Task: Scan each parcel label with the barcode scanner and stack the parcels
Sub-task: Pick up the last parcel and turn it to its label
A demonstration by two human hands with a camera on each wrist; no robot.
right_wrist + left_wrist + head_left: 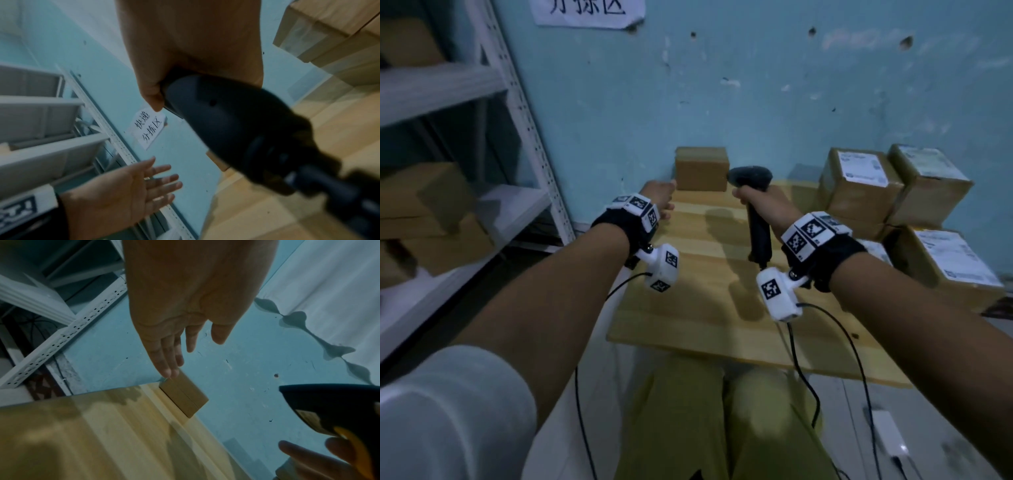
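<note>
1 scanner (751, 192), 1 plain box (702, 168), approx 4 labelled parcels (859, 185).

A lone parcel (702, 168) sits at the table's (709, 308) far edge against the wall (756, 85); stacked parcels (893, 205) stand to its right, a shelf rack (465, 154) to the left

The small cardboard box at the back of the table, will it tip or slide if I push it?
The small box sits flat and squat, so it probably slides rather than tips. The wooden table looks smooth, so little drag.
</note>
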